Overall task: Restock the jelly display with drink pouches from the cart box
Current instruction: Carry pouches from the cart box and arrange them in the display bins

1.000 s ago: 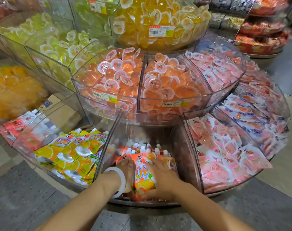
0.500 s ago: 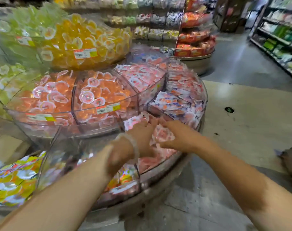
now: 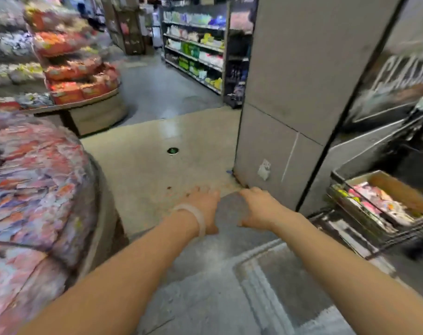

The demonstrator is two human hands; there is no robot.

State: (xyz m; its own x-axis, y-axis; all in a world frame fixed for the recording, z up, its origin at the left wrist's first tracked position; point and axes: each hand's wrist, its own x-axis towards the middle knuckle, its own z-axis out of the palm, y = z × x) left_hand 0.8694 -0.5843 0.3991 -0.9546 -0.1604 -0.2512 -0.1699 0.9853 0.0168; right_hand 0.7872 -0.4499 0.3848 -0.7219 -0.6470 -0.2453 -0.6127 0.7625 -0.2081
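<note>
The cardboard cart box [image 3: 396,199] sits far right, glossy soft drink pouches [image 3: 377,201] heaped inside. Our left hand [image 3: 202,209] and right hand [image 3: 256,209] hang empty, fingers relaxed, above the floor. We'd grab a stack two-handed; the pouches look slippery. The jelly display [image 3: 36,189] curves on the left.

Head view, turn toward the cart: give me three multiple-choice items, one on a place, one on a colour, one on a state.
1. The cardboard box of pouches sits:
A. in the wire cart at right
B. on the display
C. on the floor at centre

2. The bangle on the left wrist is:
A. black
B. pale white
C. red

3. The left hand and right hand are:
A. both gripping pouches
B. one on the cart
C. both empty, fingers relaxed

Key: 1 A, the box rests inside the cart's wire frame; 2 B, the band looks translucent white; 3 C, only floor shows beneath them.
</note>
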